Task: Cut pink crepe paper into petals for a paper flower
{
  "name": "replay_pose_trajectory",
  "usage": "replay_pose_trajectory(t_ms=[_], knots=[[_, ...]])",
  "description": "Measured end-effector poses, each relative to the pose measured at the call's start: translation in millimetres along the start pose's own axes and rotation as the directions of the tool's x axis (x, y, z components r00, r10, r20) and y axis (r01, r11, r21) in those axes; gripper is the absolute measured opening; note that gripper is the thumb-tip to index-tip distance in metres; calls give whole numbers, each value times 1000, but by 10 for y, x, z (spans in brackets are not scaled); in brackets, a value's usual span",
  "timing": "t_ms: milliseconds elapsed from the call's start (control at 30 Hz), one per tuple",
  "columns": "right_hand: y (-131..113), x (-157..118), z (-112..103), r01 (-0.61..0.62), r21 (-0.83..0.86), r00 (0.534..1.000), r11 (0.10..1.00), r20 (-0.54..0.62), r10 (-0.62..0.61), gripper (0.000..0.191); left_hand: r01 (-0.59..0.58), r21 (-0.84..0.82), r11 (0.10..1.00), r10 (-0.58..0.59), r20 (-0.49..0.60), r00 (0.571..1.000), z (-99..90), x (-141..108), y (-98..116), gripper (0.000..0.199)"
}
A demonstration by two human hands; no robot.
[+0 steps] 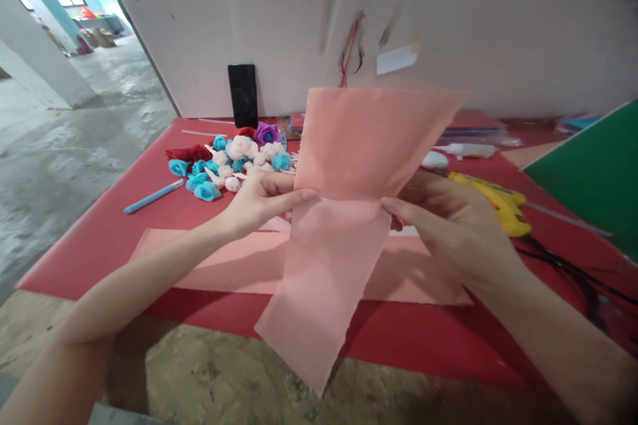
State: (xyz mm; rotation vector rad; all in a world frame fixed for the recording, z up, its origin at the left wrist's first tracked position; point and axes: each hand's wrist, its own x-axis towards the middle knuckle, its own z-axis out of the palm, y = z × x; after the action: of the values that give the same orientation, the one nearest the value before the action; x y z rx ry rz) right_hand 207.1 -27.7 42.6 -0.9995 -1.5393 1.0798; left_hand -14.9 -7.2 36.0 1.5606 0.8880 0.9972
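A strip of pink crepe paper [339, 239] is held up in front of me, bent across its middle, its upper part standing and its lower end hanging past the table edge. My left hand [266, 199] pinches its left edge at the bend, thumb on the near side. On the opposite edge my right hand [443, 219] grips it the same way, fingers mostly behind the paper. Beneath lies another long pink paper strip [224, 262], flat on the red tabletop [199, 312] and partly hidden by the raised paper.
Blue, white, red and purple paper flowers [234, 163] are heaped behind my left hand. Near them are a light-blue pen-like stick [153, 196] and a leaning black phone [242, 95]. A yellow glue gun [498, 202], white bottle [468, 150] and green board [593, 176] lie right.
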Motion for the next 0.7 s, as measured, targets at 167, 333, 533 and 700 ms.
replay_pose_trajectory(t_ms=[167,333,533,700], knots=[[50,-14,-41,64,4,997,998,32,-64,22,-36,-82,996,39,44,998,-37,6,-57,22],[49,-29,-53,107,-58,994,993,3,-107,28,-27,-92,995,27,1,1000,-31,-3,-25,14],[-39,-28,-35,178,-151,983,972,-16,-183,42,-39,-143,989,41,12,999,-17,-28,25,16],[-39,-30,-56,315,-214,948,925,35,-315,46,-48,-162,986,53,32,998,-25,-14,-18,18]])
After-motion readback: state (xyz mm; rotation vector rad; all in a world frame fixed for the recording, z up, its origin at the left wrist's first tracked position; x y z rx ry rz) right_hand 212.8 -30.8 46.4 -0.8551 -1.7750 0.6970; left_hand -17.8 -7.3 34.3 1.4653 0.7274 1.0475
